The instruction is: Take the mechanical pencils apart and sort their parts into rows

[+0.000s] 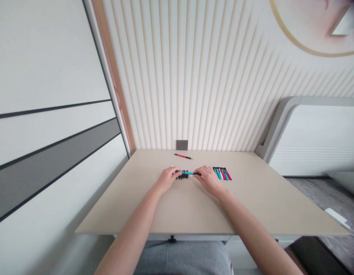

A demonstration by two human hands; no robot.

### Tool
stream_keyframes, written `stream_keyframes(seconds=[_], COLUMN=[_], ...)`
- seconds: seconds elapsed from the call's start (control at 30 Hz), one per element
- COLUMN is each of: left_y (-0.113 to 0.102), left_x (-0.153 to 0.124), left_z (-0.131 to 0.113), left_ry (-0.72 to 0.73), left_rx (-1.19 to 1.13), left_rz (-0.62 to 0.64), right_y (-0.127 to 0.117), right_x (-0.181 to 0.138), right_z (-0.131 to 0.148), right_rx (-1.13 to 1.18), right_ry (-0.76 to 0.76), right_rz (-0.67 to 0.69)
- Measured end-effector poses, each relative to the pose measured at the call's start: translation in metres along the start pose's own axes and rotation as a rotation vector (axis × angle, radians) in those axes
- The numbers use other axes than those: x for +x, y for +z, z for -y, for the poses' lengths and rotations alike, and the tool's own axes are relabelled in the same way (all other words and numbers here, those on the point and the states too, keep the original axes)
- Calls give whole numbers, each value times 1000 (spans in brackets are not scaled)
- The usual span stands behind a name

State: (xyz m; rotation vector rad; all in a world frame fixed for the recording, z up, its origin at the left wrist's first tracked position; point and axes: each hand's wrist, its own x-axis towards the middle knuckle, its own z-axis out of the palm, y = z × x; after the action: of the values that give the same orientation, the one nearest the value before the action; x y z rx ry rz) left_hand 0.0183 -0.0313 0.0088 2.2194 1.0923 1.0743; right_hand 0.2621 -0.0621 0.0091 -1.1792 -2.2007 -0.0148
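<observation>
We see a teal pen (pixel 188 173) with black ends, over small black pieces (pixel 182 177). The row of pens (pixel 222 173) mixes teal and pink-red. The far pen (pixel 183 156) is red, black-tipped. The desk (pixel 251 206) is plain beige, and the wall (pixel 194 95) is cream with vertical ribs.

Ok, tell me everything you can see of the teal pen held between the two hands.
The teal pen is slim, with a bright teal barrel that looks like plastic and dark tips at both ends. It lies level, running left to right, just above the beige table. The left hand pinches its left end and the right hand its right end. A small cluster of black pieces sits right below it. It is too small to tell whether it is capped.
</observation>
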Motion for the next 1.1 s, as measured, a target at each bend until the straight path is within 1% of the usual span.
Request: stream_keyframes(seconds=[0.1, 0.2, 0.37, 0.47, 0.63, 0.73, 0.8, 0.87, 0.9, 1.0, 1.1], left_y=[0, 0, 0, 0, 0, 1, 1, 1, 1, 2, 4], left_x=[0, 0, 0, -1, -1, -1, -1, -1, -1, -1, -1], left_z=[0, 0, -1, -2, -2, -3, -3, -3, -3, -3, -2], left_ry=[-1, 3, -9, -7, -13, -23, -28, -31, -30, -27, -39], left_rx=[9, 9, 8, 7, -17, -35, -44, -51, -53, -56, -74], left_rz=[-4, 2, 8, -1, 3, 6, 10, 15, 16, 11, 9], right_y=[0, 1, 3, 3, 6, 8, 9, 9, 8, 8, 7], right_x=[0, 0, 0, 0, -1, -1, -2, -2, -2, -1, 0], right_z=[-1, -2, -2, -1, 0, 0, 0, 1, 1, 1, 2], right_rx=[32, 22, 40, 42, 53, 51, 51, 74, 94, 136, 135], right_ry=[34, 42, 74, 54, 77, 80, 124, 147, 137, 89, 105], right_rz=[-24, 15, -37, 35, 63, 141, 128, 86, 81, 122, 113])
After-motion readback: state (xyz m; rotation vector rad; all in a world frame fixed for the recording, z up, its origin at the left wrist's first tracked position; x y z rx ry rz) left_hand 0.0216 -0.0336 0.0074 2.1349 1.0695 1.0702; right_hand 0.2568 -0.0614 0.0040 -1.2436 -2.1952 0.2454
